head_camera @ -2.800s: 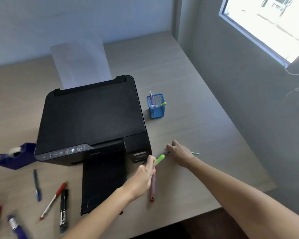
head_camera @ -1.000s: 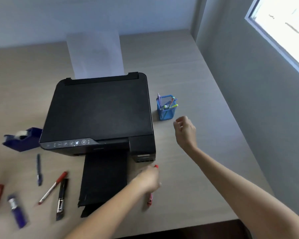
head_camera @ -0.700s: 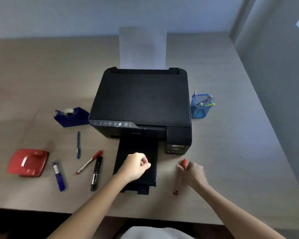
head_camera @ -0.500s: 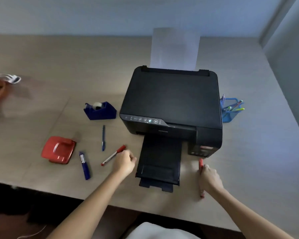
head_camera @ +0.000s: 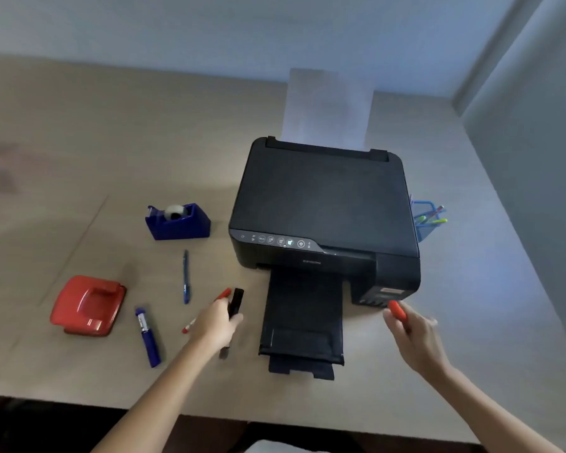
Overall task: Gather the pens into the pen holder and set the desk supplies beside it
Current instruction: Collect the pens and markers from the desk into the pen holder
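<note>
so, nearest to me: my left hand [head_camera: 214, 323] is down on the desk [head_camera: 79, 158], fingers curled around a black marker [head_camera: 235, 302], closed on it; the marker's far end sticks out past the knuckles, its near end shows below the palm. a red-capped pen [head_camera: 224, 293] lies just under and beside that hand, its red tip poking out on the left side. my right hand [head_camera: 415, 335] is off to the right of the printer's output tray [head_camera: 303, 322], closed on a red pen [head_camera: 397, 310], only the red end showing above the fingers; the hand is motion-blurred.

left of the left hand, a blue glue stick or marker [head_camera: 148, 336] lies on the desk, can't tell which. beyond it a red hole punch [head_camera: 87, 304]. a thin blue pen [head_camera: 185, 276] lies lengthwise between the punch and the printer.

further out: a blue tape dispenser [head_camera: 177, 222] sits left of the black printer [head_camera: 324, 204], apart from it. white paper [head_camera: 329, 106] stands up out of the printer's rear feed.

far right, partly hidden behind the printer: the blue mesh pen holder [head_camera: 425, 223], upright, with several pens leaning in it, green and reddish ends showing. it stands just beside the printer's right side, well apart from both hands.
</note>
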Available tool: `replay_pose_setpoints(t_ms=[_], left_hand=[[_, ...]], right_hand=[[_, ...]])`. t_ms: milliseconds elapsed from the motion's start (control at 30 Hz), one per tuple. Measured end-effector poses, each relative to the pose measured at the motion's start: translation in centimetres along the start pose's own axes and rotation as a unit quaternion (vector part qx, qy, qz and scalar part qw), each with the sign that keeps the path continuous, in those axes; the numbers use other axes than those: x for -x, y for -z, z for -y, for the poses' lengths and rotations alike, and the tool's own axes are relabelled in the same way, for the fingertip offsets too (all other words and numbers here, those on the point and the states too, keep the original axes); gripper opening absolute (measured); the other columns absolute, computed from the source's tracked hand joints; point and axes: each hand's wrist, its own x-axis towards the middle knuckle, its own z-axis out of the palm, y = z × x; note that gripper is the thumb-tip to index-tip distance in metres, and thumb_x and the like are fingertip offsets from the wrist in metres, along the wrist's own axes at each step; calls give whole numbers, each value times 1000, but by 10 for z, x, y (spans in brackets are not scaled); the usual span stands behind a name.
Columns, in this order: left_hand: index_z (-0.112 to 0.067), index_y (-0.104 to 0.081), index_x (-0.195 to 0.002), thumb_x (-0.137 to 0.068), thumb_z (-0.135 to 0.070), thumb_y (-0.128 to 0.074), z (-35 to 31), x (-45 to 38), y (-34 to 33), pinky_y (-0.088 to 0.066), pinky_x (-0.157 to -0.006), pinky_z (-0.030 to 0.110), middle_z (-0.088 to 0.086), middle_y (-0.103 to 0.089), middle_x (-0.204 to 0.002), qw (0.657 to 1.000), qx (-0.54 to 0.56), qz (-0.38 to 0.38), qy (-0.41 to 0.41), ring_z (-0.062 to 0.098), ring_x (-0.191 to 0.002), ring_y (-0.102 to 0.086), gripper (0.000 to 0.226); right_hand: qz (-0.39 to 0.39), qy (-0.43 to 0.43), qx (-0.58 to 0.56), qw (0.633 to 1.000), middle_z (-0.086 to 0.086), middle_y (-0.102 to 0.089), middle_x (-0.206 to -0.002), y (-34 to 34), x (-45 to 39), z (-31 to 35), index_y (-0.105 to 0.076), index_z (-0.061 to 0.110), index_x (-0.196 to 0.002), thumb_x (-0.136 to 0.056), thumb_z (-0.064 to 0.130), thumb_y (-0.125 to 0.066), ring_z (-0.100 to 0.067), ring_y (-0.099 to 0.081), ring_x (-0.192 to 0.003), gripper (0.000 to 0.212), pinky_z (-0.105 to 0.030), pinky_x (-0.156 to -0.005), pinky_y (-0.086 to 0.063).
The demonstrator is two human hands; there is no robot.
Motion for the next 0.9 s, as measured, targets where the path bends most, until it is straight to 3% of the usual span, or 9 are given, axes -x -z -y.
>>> replay_pose_setpoints(t_ms=[67, 167, 233, 333, 400, 467, 633, 733, 900], left_hand=[[-8, -59, -91, -91, -31, -61, -29, 10, 33, -37, -57, 27, 5, -62, -76, 994, 51, -36, -87, 29, -81, -66, 22], [-9, -58, -94, -86, -27, -68, -91, 32, 84, -37, -53, 18, -5, -56, -66, 963, 129, -130, -198, 9, -61, -57, 22], [-13, -48, -112, -80, -21, -74, -144, 45, 105, -41, -56, 14, -5, -61, -68, 924, 203, -178, -271, 5, -57, -59, 42], [-20, -32, -137, -77, -17, -78, -223, 51, 110, -47, -57, 6, -2, -64, -65, 878, 260, -179, -359, 7, -60, -65, 77], [-20, -31, -139, -79, -17, -77, -275, 41, 103, -47, -57, 7, -2, -63, -63, 865, 248, -180, -397, 11, -53, -62, 76], [-14, -41, -130, -83, -16, -72, -327, 25, 86, -44, -54, 7, -6, -58, -65, 859, 213, -181, -428, 4, -54, -58, 57], [-1, -51, -105, -94, -4, -51, -422, -31, 29, -42, -53, 10, 6, -63, -77, 890, 115, -124, -424, 12, -58, -58, 11], [-1, -51, -104, -94, -1, -49, -454, -70, -7, -51, -66, 33, 20, -67, -97, 925, 22, -94, -368, 29, -78, -63, 11], [3, -53, -112, -88, 12, -46, -477, -102, -40, -52, -79, 43, 23, -63, -111, 943, -107, -36, -314, 38, -100, -64, 27]], right_hand=[[-105, -17, -40, 993, 6, -48, -46, 29, -11, -1, -39, 19, -59, -85, 35, -41, -9, -39, -43, 30, -20, -47, -33], [-226, -54, -106, 967, -6, -62, -46, 68, -44, -4, -50, 5, -77, -88, 31, -34, -1, -54, -64, 32, -21, -68, -40], [-288, -72, -121, 947, -11, -69, -54, 98, -69, -7, -47, 15, -84, -94, 31, -34, -2, -54, -70, 24, -24, -73, -40], [-322, -85, -106, 937, -7, -73, -60, 129, -107, -18, -36, 33, -78, -96, 30, -39, -25, -59, -72, 18, -38, -74, -48], [-325, -103, -118, 933, -8, -72, -65, 142, -132, -30, -35, 36, -83, -93, 30, -48, -31, -62, -66, 17, -47, -72, -54], [-316, -119, -125, 933, -3, -67, -69, 150, -154, -46, -38, 29, -95, -90, 25, -56, -34, -65, -67, 18, -51, -71, -55], [-275, -115, -108, 948, -10, -65, -79, 148, -198, -89, -37, 17, -112, -88, 10, -56, -36, -65, -71, 31, -31, -64, -44], [-233, -104, -109, 961, -8, -66, -76, 139, -218, -108, -37, 13, -113, -88, 5, -52, -35, -63, -69, 30, -31, -62, -45], [-143, -64, -67, 985, -11, -68, -85, 120, -233, -129, -38, 15, -111, -90, 6, -48, -31, -58, -73, 25, -35, -66, -47]])
